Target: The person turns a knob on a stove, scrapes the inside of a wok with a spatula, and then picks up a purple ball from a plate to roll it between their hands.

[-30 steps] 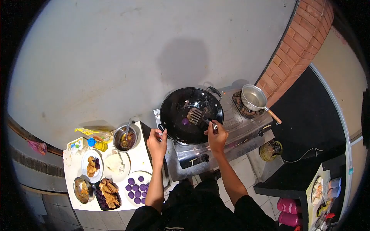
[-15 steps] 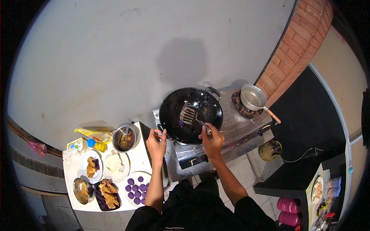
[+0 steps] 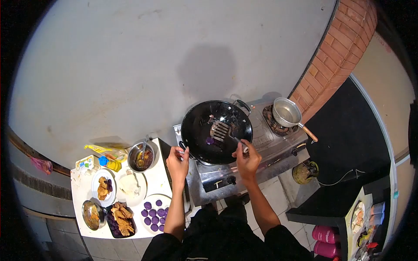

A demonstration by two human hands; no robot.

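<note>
A black wok (image 3: 196, 117) sits on the left burner of the gas stove. My left hand (image 3: 177, 164) is closed at the wok's near-left side, fingers pinched on its loop handle (image 3: 182, 145). In my right hand (image 3: 249, 162) is the handle of a slotted spatula (image 3: 221, 130), gripped over the wok's near-right rim. The spatula's slotted head lies low inside the wok. Beside it is a small purple piece (image 3: 210, 141), and dark residue marks the wok's inner surface.
Left, a white table bears a plate of purple balls (image 3: 152, 213), a tray of fried food (image 3: 123, 219), a metal bowl with a spoon (image 3: 140, 157) and a yellow bottle (image 3: 114, 165). A saucepan (image 3: 286, 112) stands on the right burner. A green gas cylinder (image 3: 305, 172) is below.
My right hand has moved right and slightly toward me, drawing the spatula rightward in the wok. The purple piece shows more fully. My left hand stays at the wok's handle.
</note>
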